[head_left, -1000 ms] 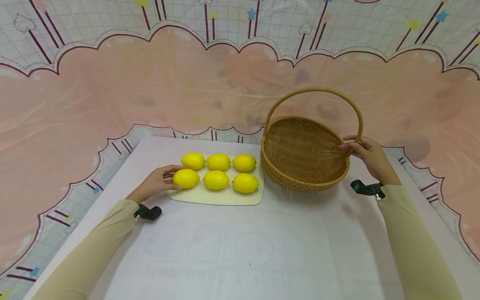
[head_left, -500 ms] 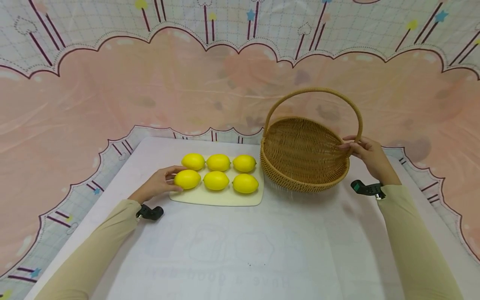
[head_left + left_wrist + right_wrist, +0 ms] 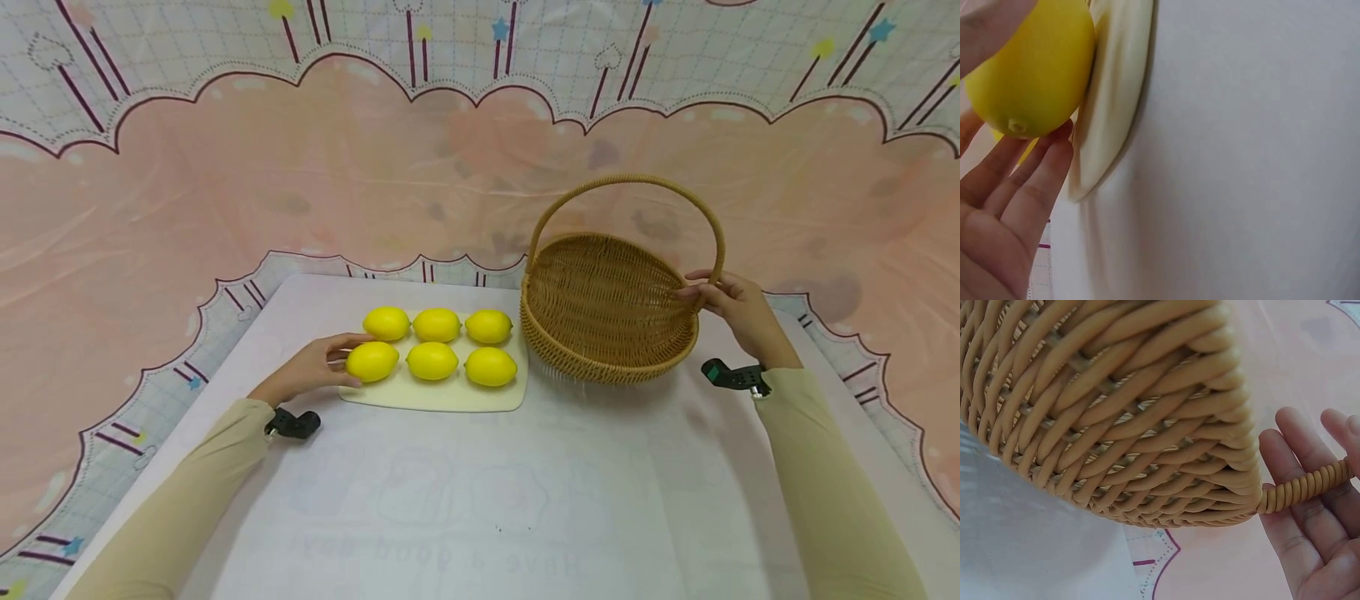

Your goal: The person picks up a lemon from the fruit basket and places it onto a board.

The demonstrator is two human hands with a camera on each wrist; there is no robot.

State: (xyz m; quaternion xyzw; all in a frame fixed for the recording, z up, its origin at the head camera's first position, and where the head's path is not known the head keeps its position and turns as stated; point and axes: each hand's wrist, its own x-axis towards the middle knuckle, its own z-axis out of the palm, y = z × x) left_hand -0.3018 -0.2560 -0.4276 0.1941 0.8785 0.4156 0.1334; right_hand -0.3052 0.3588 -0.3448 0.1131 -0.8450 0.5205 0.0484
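Gripping lightly, our left hand cups the near-left lemon on the cream board, while our right hand holds the basket by its handle base and rim, tilting it on the surface. At the left wrist, only our fingertips and thumb meet the lemon at the board's edge; it could roll free. At the right wrist, the handle lies across nearly straight fingers, so the basket may slip and drop flat.
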